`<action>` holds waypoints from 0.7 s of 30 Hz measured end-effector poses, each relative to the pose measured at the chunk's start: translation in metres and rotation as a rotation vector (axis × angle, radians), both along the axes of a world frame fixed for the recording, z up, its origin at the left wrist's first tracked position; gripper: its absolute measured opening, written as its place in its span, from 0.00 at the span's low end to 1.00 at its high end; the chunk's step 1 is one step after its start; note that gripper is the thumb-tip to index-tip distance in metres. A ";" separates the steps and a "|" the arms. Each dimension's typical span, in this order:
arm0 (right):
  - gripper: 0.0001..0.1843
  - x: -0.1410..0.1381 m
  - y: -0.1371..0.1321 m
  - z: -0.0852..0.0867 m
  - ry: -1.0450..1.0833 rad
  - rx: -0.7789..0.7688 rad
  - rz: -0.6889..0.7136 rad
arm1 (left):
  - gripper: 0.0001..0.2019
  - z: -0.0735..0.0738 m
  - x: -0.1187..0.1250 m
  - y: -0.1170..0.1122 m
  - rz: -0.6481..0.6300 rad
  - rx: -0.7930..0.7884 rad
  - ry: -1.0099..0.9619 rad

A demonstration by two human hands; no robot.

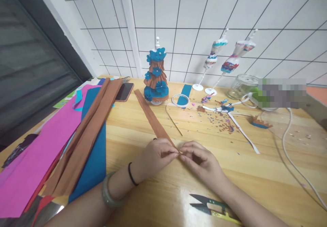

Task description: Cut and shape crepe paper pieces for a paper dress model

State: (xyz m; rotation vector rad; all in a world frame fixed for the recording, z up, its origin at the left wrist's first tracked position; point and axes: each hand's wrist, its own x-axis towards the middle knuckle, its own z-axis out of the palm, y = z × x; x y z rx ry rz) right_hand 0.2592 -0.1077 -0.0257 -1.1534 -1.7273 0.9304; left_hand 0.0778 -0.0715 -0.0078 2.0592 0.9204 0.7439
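Note:
A long brown crepe paper strip [153, 119] runs from the middle of the table toward me, and its near end sits in my fingertips. My left hand [159, 153] pinches that end between thumb and forefinger. Right beside it, my right hand [200, 159] pinches the tip of the same strip, thumb and fingers pressed together. The fingertips of both hands almost touch. Below my right forearm lie small thread snips [213, 206] with dark blades and a yellow-green handle, partly covered by the arm.
At left lie stacked brown [94, 131], pink [48, 145] and blue [94, 152] paper sheets, beside a phone [124, 91]. A mannequin in a brown-blue paper dress [156, 73] stands behind; two bare-stemmed mannequins [216, 55], a tape roll [180, 101], scraps [226, 123], a glass jar [241, 85] and a cable [287, 145] stretch rightward.

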 end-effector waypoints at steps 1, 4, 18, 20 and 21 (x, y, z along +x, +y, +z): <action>0.07 0.000 0.000 0.000 -0.003 0.003 0.005 | 0.07 0.000 0.000 0.000 -0.006 0.007 0.001; 0.06 0.001 0.000 -0.001 -0.020 0.006 0.016 | 0.07 0.001 0.000 0.000 -0.025 0.037 0.018; 0.06 0.001 -0.001 -0.003 0.071 -0.140 -0.042 | 0.06 -0.003 -0.001 -0.001 0.043 -0.146 -0.034; 0.06 0.002 -0.002 -0.005 0.090 -0.191 -0.046 | 0.06 -0.005 -0.001 -0.001 0.061 -0.260 -0.077; 0.06 0.002 -0.002 -0.006 0.099 -0.204 -0.047 | 0.06 -0.005 -0.001 -0.002 0.065 -0.310 -0.101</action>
